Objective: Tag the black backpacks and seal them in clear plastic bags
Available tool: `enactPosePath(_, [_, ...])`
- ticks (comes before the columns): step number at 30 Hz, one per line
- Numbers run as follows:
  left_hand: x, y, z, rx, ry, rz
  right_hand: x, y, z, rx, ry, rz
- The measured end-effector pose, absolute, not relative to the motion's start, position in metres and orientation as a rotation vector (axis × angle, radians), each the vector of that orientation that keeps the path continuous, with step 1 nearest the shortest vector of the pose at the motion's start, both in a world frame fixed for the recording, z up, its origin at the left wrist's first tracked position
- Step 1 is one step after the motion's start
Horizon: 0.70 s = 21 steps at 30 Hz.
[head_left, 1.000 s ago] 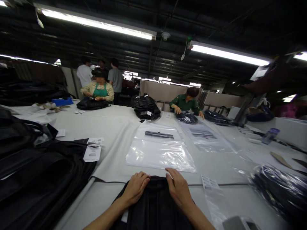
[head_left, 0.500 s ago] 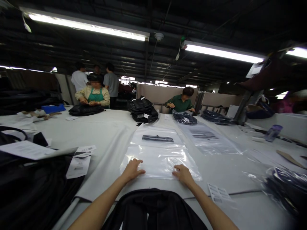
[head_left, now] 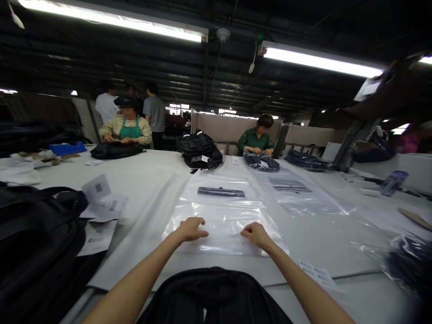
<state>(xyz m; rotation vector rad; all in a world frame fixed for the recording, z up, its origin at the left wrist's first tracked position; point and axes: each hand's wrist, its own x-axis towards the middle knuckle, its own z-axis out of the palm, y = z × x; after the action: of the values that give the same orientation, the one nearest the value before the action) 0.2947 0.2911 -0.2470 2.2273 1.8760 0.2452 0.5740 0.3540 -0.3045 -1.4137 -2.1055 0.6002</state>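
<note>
A clear plastic bag (head_left: 219,211) lies flat on the table in front of me, with a dark printed strip across its far part. My left hand (head_left: 192,229) is over the bag's near left part, thumb and fingers apart, holding nothing. On the near right part, my right hand (head_left: 255,235) has its thumb and fingertips pinched together on the film, which is creased beside them. Closest to my body is a black backpack (head_left: 216,297), its top towards the bag and its lower part out of view.
Black bags with paper tags (head_left: 97,236) are piled at left. A black backpack (head_left: 199,150) stands at the far edge, near two seated co-workers handling bags. Another plastic bag (head_left: 297,193) lies at right, with a wrapped dark bundle (head_left: 411,261) nearer me.
My right fingers have closed into a pinch on the film; my left hand has shifted slightly, still open. Across the table, the right-hand co-worker's hands have come together over a wrapped bag.
</note>
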Motion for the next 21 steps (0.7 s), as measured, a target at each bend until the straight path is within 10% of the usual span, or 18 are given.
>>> enactPosePath(21, [0.320, 0.313, -0.257, 2.559, 1.935, 0.430, 0.571, 0.346, -0.291, -1.241, -2.068, 0.237])
